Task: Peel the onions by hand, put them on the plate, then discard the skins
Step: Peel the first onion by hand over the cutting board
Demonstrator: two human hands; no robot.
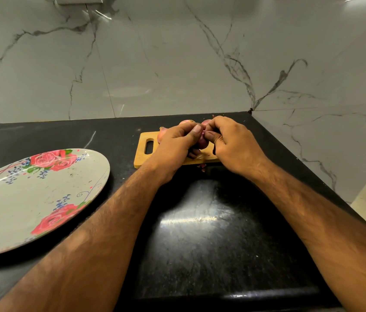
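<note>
Both hands meet over a small wooden cutting board (142, 152) near the back of the counter. My left hand (175, 143) cups a purple onion (202, 143), mostly hidden by fingers. My right hand (229, 140) pinches the onion's skin at its top with thumb and forefinger. Other pink onions (161, 132) lie on the board behind the hands, partly hidden. A few skin scraps (202, 166) sit at the board's front edge. The floral plate (31, 199) lies at the left with nothing on it.
The black stone counter (211, 233) runs to a marble wall (177, 64) behind and on the right, forming a corner just beyond the board. The counter's front edge is at the bottom of the view.
</note>
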